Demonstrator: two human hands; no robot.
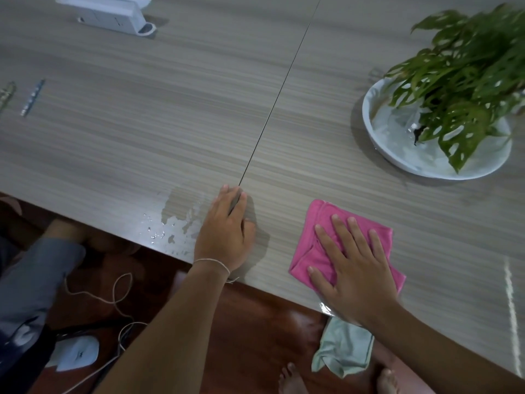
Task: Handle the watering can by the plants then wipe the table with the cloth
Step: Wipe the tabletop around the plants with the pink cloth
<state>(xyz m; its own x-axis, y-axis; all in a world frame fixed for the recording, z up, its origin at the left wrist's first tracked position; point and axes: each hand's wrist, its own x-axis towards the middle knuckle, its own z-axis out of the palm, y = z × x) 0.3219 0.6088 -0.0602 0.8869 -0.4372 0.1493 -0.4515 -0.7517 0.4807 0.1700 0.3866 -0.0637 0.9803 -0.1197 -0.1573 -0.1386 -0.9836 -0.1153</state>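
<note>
cloth: pink cloth (326, 251) lies folded on the table (170, 123), near its front edge
right hand (352, 268): fingers spread flat, pressing the cloth
left hand (227, 234): fingers straight, resting on the table; puddle (173, 220) just beside it
plant (466, 81): in a white dish (377, 143), well apart

A folded pink cloth (326, 245) lay flat on the grey wood-grain table (170, 123), lower right of centre, near its front edge.

The plant (466, 81) was blurred and cut off at the right edge. The right hand (355, 268) hid much of the pink cloth (318, 251). A white device (110, 12) ran off the top edge, unidentifiable.
</note>
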